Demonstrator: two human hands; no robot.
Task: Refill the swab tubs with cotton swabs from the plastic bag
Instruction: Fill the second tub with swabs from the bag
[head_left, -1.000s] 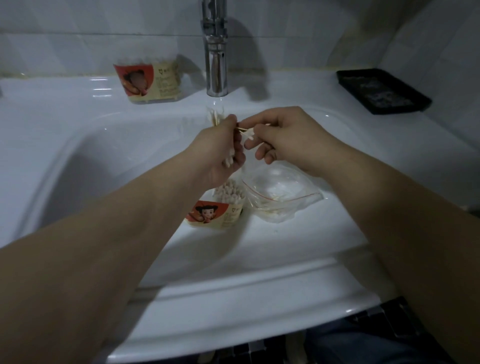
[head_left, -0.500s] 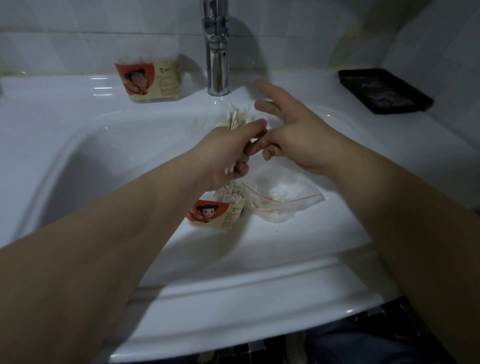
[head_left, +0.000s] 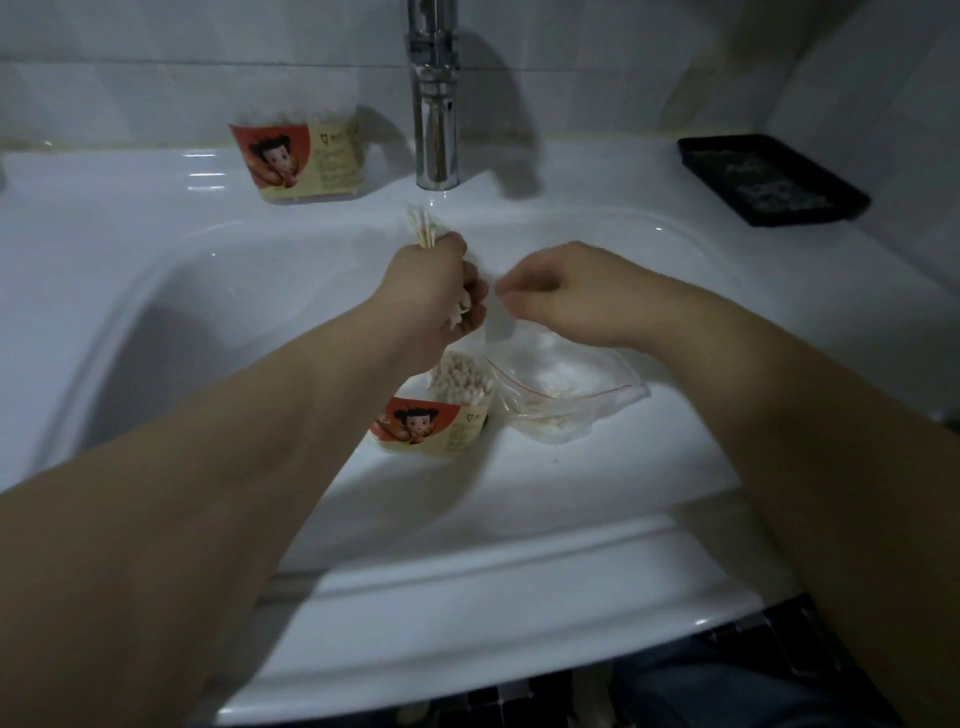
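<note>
My left hand (head_left: 436, 296) grips a bundle of cotton swabs (head_left: 423, 228) upright above the basin; white tips stick out above and below the fist. Below it a swab tub (head_left: 441, 421) with a cartoon label stands in the sink, packed with swabs. A clear plastic bag (head_left: 561, 395) with a red zip line lies right of that tub, a few swabs left inside. My right hand (head_left: 566, 296) hovers above the bag with fingers curled; I cannot tell whether it pinches the bag's edge. A second labelled tub (head_left: 298, 161) stands on the sink ledge at back left.
The chrome tap (head_left: 434, 104) rises just behind my hands. A black tray (head_left: 769, 176) sits on the ledge at back right. The white sink rim (head_left: 467, 582) curves in front of me, and tiled wall closes the back.
My right hand has left the swab bundle, curled its fingers and dropped toward the bag. The left hand keeps its grip on the bundle and has shifted slightly left.
</note>
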